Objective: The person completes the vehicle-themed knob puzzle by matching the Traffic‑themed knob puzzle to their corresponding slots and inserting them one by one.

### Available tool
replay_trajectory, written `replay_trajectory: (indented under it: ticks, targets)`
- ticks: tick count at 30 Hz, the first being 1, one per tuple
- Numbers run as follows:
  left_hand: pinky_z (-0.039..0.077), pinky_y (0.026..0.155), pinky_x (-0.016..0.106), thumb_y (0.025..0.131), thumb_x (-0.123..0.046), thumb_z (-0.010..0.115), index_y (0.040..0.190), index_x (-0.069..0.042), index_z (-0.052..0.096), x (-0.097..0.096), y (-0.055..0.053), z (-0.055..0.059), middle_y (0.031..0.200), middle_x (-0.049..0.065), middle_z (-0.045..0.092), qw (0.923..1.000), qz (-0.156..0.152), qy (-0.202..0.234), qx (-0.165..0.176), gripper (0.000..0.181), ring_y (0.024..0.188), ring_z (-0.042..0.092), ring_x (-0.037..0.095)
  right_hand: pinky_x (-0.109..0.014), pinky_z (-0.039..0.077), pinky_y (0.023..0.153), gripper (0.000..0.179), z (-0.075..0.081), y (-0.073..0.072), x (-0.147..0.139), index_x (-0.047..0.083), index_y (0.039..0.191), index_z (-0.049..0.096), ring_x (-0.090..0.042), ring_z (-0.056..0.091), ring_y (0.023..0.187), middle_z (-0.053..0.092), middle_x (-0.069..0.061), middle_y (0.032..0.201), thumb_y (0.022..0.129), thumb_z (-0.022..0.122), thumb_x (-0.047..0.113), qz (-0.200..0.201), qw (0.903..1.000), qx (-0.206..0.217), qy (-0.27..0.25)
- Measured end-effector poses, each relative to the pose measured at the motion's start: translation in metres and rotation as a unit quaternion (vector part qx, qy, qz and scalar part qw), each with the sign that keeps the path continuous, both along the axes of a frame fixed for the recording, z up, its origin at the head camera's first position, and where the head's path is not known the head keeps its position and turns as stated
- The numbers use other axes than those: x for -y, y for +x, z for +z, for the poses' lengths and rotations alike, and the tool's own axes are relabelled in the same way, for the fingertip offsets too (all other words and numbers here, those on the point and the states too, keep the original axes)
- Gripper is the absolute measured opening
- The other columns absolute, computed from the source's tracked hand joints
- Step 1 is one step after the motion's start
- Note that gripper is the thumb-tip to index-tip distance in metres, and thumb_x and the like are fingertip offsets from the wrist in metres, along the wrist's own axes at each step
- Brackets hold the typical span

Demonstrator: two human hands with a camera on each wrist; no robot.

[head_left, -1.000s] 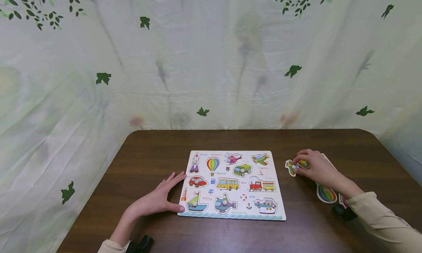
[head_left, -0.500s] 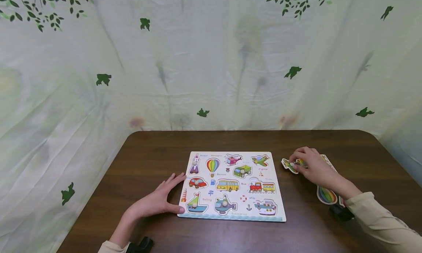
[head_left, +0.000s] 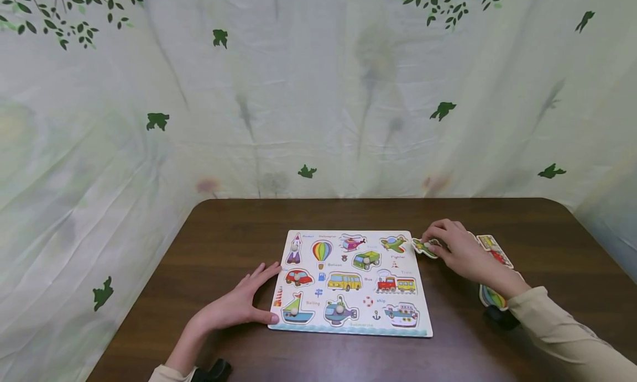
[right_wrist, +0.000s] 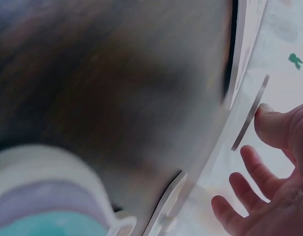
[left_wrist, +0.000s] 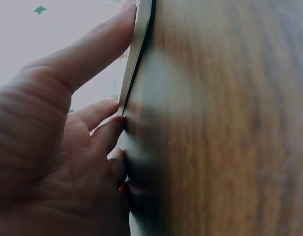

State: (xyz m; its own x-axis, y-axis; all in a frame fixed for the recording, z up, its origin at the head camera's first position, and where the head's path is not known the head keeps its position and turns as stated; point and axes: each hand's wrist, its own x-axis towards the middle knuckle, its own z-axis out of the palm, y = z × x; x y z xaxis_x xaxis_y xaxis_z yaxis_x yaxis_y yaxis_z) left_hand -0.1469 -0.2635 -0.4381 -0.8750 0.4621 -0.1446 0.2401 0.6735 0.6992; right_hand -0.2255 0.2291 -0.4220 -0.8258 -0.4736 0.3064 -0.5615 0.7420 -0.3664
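A white peg puzzle board point(head_left: 348, 331) printed with vehicles lies on the table. My left hand point(head_left: 239, 299) rests at its left side, thumb and fingers spread along the edge; the left wrist view shows the fingertips against the board's side point(left_wrist: 134, 59). My right hand point(head_left: 460, 252) pinches a green and yellow airplane puzzle piece point(head_left: 420, 246) beside the board's upper right corner. From the right wrist, that piece point(right_wrist: 251, 114) appears edge-on and raised off the table, thumb against it. Near it on the board is the printed green fighter plane point(head_left: 393, 244).
Loose puzzle pieces lie right of the board, partly under my right forearm: a rainbow-striped balloon piece point(head_left: 492, 297) and a red and yellow piece point(head_left: 494, 250). On the board, the rocket point(head_left: 294, 249), car and submarine carry knobs. A leaf-print curtain point(head_left: 318, 94) hangs behind the table.
My right hand has moved left with the airplane piece, from among the loose pieces to the board's right edge. The piece has turned in the fingers. My left hand has stayed in place.
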Motion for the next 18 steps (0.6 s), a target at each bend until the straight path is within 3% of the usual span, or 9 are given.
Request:
replay_trajectory:
  ticks: [10, 18]
  targets:
    - [0.002, 0.112, 0.066, 0.075, -0.048, 0.082, 0.156, -0.021, 0.028, -0.001, 0.0, 0.002, 0.161, 0.007, 0.022, 0.9999, 0.006, -0.005, 0.008, 0.101, 0.149, 0.001, 0.037, -0.051, 0.041, 0.089, 0.021, 0.001, -0.009, 0.016, 0.016, 0.098, 0.066, -0.033, 0.048, 0.106, 0.057, -0.008, 0.112, 0.088, 0.069, -0.003, 0.028, 0.9993, -0.022, -0.011]
    - [0.002, 0.113, 0.065, 0.076, -0.046, 0.082, 0.156, -0.016, 0.029, 0.0, 0.0, 0.0, 0.161, 0.01, 0.024, 0.9998, -0.01, 0.007, -0.015, 0.1, 0.148, 0.002, 0.039, -0.054, 0.043, 0.09, 0.021, 0.002, -0.014, 0.029, 0.018, 0.098, 0.067, -0.036, 0.047, 0.11, 0.056, -0.011, 0.112, 0.089, 0.068, -0.001, 0.031, 0.9993, -0.02, 0.005]
